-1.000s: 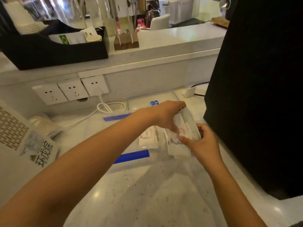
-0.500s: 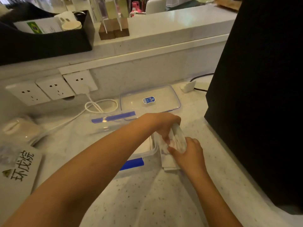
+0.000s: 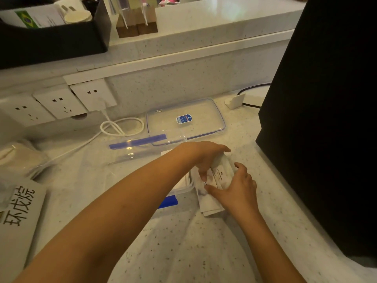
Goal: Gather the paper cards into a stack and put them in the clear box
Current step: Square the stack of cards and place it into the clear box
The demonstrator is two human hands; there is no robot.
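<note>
A bundle of white paper cards (image 3: 221, 174) with small black print stands tilted on the speckled counter, just right of the clear box (image 3: 183, 189) with blue clips. My left hand (image 3: 204, 155) grips the cards from the top and left. My right hand (image 3: 237, 188) holds them from the right and below. More white cards (image 3: 210, 205) lie flat under the bundle. My left forearm covers most of the box; white paper shows inside it. The box's clear lid (image 3: 185, 119) with a blue sticker lies behind.
A large black appliance (image 3: 326, 119) stands close on the right. Wall sockets (image 3: 61, 103) and a coiled white cable (image 3: 122, 126) are at the back left. A white printed bag (image 3: 18, 211) lies at the left edge. A black tray (image 3: 55, 37) sits on the raised ledge.
The view has tilted down and moved closer. Both hands stay on the cards beside the box, and the bundle is more squared between them.
</note>
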